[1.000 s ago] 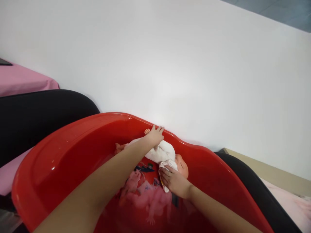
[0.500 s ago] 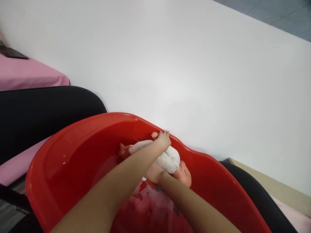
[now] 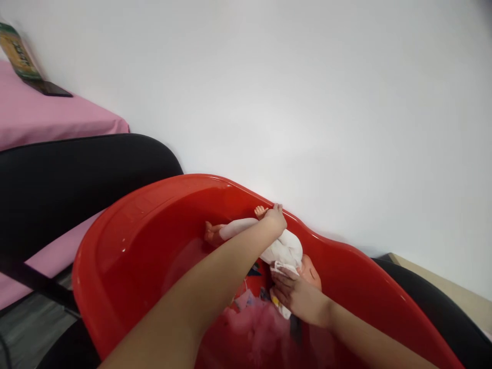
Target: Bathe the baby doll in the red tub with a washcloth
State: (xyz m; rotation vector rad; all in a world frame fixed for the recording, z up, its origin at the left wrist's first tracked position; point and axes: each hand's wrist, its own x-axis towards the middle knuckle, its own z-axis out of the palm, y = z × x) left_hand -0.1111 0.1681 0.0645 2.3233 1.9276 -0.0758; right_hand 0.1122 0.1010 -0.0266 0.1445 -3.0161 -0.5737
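A baby doll in a white body suit lies inside a red plastic tub, its bare feet at the far rim and its head to the right. My left hand reaches across and is closed around the doll's leg near the rim. My right hand is closed on a small white cloth, pressed against the doll just below its head. A pink cartoon picture shows on the tub's floor under my arms.
A white wall rises right behind the tub. A black chair back stands at left, with a pink-covered surface behind it holding a dark flat device and a green box.
The view has shifted left, so the tub sits further right in frame. My right hand has come out from under my left arm and shows the white cloth again at the doll's head.
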